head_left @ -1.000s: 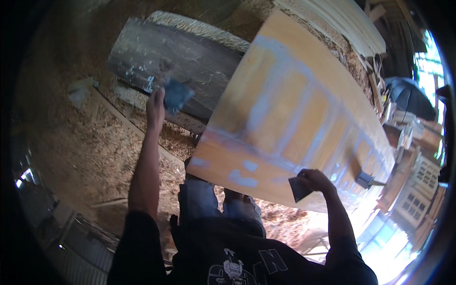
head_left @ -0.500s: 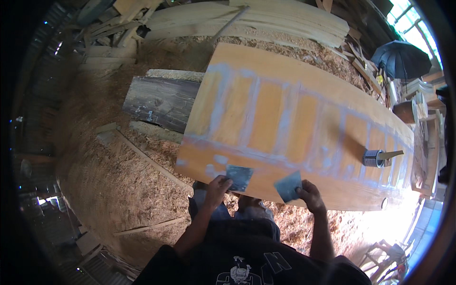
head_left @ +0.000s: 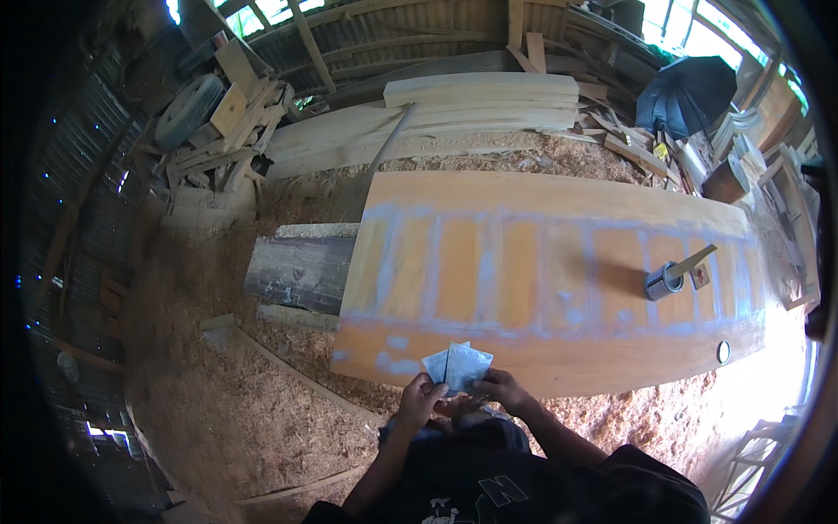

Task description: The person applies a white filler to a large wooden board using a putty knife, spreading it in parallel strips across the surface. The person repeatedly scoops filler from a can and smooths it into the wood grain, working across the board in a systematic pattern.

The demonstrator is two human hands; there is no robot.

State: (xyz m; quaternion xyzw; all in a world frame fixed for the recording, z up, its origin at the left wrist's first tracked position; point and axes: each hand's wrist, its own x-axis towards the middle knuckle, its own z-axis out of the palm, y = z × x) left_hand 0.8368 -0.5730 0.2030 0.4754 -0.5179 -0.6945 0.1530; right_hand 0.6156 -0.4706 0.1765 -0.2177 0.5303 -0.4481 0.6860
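Note:
My left hand is closed on a thin square putty spreader, a flat grey sheet. A second spreader, paler in this light, is pinched in my right hand. The two sheets overlap in front of my body, the right one on top at the edge. Just beyond them lies a large orange-brown wooden panel, streaked with pale bluish filler along its joints and in patches near its near edge. An open tin with a flat wooden stick in it stands on the panel's right part.
A round lid lies near the panel's right end. To the left, a dark weathered plank sticks out. Wood shavings cover the ground. Behind are stacked timber, a tyre among scrap wood, and a black umbrella.
My hands have come together, and the two spreaders, held apart before, now overlap. The view has tilted up, showing more of the shed's back wall.

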